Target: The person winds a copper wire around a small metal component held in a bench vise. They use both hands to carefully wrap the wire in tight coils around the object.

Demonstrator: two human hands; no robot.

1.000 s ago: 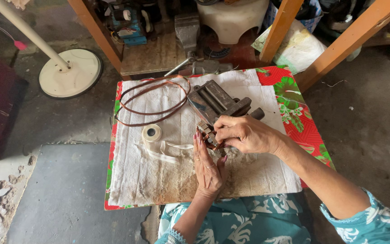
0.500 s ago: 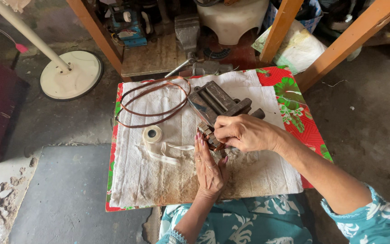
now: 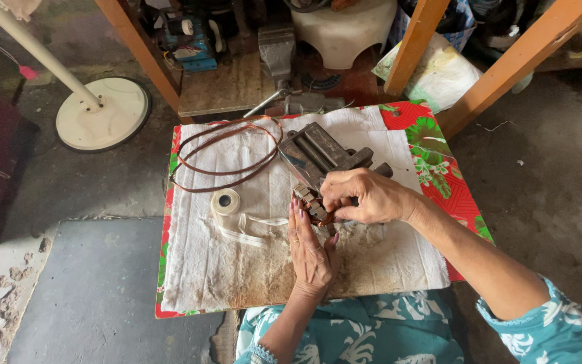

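- The left hand (image 3: 309, 251) is lying palm-up and flat on the white cloth (image 3: 237, 263), its fingers stretched out and propping the small wound core (image 3: 312, 204) from below; it is bracing the part, not closing round it.
- The right hand (image 3: 365, 195) is curling over the core from the other side, fingers and thumb pinching narrowly at its top.
- The core is sitting between the two hands, near the middle of the cloth, just in front of the grey metal vise (image 3: 321, 154).
- A loop of copper wire (image 3: 227, 154) is lying on the far left part of the cloth.
- A roll of white tape (image 3: 225, 201) is resting nearer, well left of the hands, with a loose strip trailing toward the left hand.
- The cloth is covering a board with a red flowered sheet (image 3: 449, 182) showing at its right edge.
- A round white stand base (image 3: 106, 111) is sitting on the floor to the far left.
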